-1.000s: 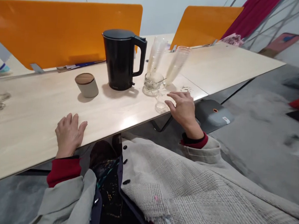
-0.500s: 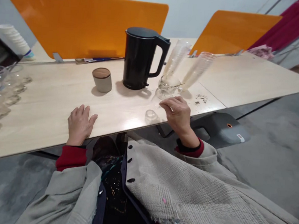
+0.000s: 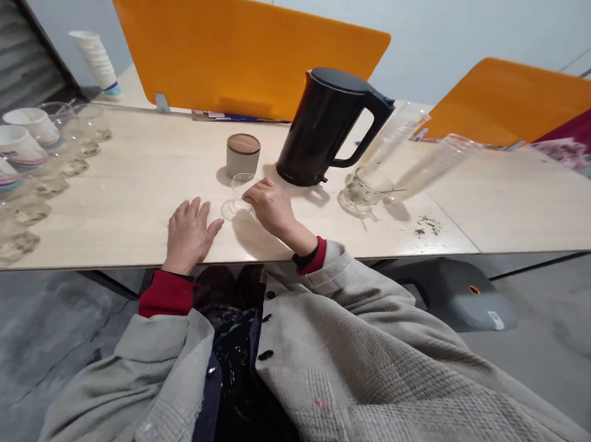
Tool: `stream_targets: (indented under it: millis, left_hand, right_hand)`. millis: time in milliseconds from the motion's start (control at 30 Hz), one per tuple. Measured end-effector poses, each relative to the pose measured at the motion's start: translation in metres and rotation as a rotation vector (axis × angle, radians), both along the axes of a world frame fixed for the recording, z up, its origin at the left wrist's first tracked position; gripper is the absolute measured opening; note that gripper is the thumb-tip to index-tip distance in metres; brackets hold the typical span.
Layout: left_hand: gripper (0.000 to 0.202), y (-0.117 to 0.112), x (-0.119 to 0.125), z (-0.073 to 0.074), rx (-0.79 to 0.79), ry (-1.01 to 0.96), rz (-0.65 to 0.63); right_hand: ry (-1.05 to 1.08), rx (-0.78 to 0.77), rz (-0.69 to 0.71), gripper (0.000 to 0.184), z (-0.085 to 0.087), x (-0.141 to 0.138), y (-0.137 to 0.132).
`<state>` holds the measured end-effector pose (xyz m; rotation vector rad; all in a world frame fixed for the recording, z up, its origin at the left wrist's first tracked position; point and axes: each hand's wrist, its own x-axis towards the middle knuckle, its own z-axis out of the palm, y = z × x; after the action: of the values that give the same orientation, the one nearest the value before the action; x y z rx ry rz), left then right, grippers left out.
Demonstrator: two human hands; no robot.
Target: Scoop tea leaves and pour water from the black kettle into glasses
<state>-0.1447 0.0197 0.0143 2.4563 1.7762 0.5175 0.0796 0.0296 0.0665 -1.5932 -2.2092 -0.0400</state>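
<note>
My right hand [image 3: 271, 206] pinches the rim of a small clear glass cup [image 3: 240, 187] that stands on the light wooden table [image 3: 127, 191], just in front of a grey canister with a wooden lid [image 3: 242, 155]. My left hand [image 3: 189, 231] lies flat and open on the table's near edge, a little left of the cup. A black electric kettle [image 3: 328, 128] stands behind my right hand. To its right sits a ribbed glass cup [image 3: 365, 188] on a glass saucer.
Two stacks of clear plastic cups [image 3: 432, 164] lean at the right, with loose tea crumbs [image 3: 425, 225] nearby. Several glasses and white cups [image 3: 23, 158] line the left side. Orange dividers [image 3: 235, 57] stand behind. A stack of paper cups [image 3: 97, 62] is far left.
My right hand has slid the small clear cup leftward along the table, from beside the ribbed glass to in front of the canister. The view has turned left. My left hand stayed flat.
</note>
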Motion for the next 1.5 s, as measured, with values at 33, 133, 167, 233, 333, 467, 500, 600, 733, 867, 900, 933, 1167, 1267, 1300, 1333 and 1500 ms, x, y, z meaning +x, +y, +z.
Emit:
stream_targets:
  millis: [33,133,167,233,333,467,500,600,733,867,900,933,1167,1267,1300,1333,1500]
  left_hand:
    - [0.058,0.0,0.0,0.0,-0.001,0.003,0.002]
    - [0.057,0.0,0.0,-0.002,0.007,-0.004,0.004]
    - [0.056,0.0,0.0,-0.003,0.011,-0.009,0.004]
    - [0.056,0.0,0.0,-0.004,0.018,-0.016,0.001]
    - [0.057,-0.001,0.0,-0.004,0.021,-0.011,0.003]
    - [0.058,0.0,0.0,-0.007,0.024,-0.007,0.001]
    - [0.058,0.0,-0.001,-0.008,0.026,-0.012,0.001]
    - [0.059,0.001,-0.002,-0.01,0.036,-0.028,-0.003]
    - [0.059,0.001,-0.002,-0.01,0.036,-0.024,-0.003]
    - [0.06,0.0,-0.001,-0.01,0.037,-0.012,0.0]
    - [0.06,0.0,-0.001,-0.01,0.042,-0.014,-0.002]
    - [0.059,0.0,-0.001,-0.01,0.046,-0.016,-0.002]
    - [0.06,-0.001,-0.001,-0.008,0.024,-0.034,0.003]
    - [0.059,-0.001,-0.001,-0.007,0.023,-0.042,-0.001]
    - [0.059,-0.001,-0.001,-0.007,0.024,-0.042,0.0]
    - [0.059,-0.001,0.0,-0.007,0.024,-0.041,0.001]
    - [0.061,-0.002,-0.001,-0.008,0.026,-0.064,0.007]
  right_hand:
    - [-0.01,-0.006,0.004,0.031,0.0,-0.003,0.003]
    - [-0.024,-0.017,0.021,0.033,0.002,-0.008,0.008]
    - [-0.024,-0.017,0.027,0.033,0.002,-0.01,0.009]
    - [-0.021,-0.013,0.035,0.033,0.002,-0.011,0.009]
    - [-0.001,-0.011,0.051,0.032,0.003,-0.011,0.007]
    - [0.101,0.06,0.092,0.031,0.007,0.0,0.003]
    - [0.128,0.093,0.083,0.034,0.01,0.005,0.004]
    - [0.172,0.165,-0.011,0.042,0.021,0.023,0.013]
    - [0.153,0.159,-0.145,0.06,0.033,0.037,0.048]
    - [0.116,0.069,-0.195,0.075,0.031,0.03,0.094]
    - [0.108,0.04,-0.201,0.076,0.03,0.025,0.105]
    - [0.102,0.009,-0.206,0.077,0.028,0.021,0.114]
    - [0.134,-0.08,-0.171,0.08,0.011,0.006,0.148]
    - [0.146,-0.029,-0.208,0.072,0.003,0.014,0.149]
    - [0.157,-0.006,-0.219,0.07,0.002,0.02,0.147]
    - [0.173,0.019,-0.222,0.069,0.001,0.026,0.144]
    - [0.195,0.179,-0.197,0.07,0.012,0.065,0.096]
